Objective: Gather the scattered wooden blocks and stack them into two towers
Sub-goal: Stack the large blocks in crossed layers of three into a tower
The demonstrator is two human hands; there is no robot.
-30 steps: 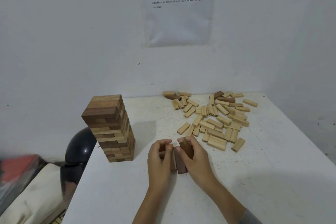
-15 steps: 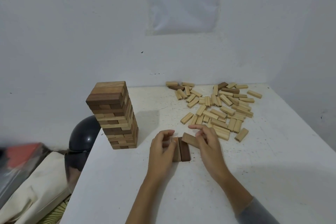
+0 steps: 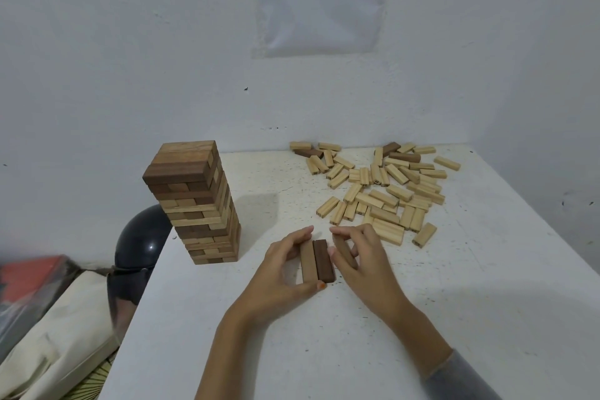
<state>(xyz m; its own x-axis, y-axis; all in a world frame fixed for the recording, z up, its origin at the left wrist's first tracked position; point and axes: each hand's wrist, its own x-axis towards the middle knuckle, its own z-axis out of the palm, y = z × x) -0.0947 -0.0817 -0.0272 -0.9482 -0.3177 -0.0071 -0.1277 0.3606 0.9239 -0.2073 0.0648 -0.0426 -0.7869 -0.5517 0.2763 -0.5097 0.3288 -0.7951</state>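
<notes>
— What sort of place is this?

— A plain room, an improvised work corner rather than a shop or lab; home or office, I cannot tell. A speckled white table (image 3: 422, 318) is pushed into a corner of bare white wall (image 3: 130, 42).

— What else shows it?

— A printed sheet (image 3: 319, 10) of numbered instructions hangs at twelve o'clock (only its last lines show). At nine o'clock, off the table's edge, a dark helmet (image 3: 143, 240) sits by a cream cloth bag (image 3: 58, 328). Loose wooden blocks (image 3: 389, 191) lie at one o'clock, a stacked tower (image 3: 198, 201) at eleven.
</notes>
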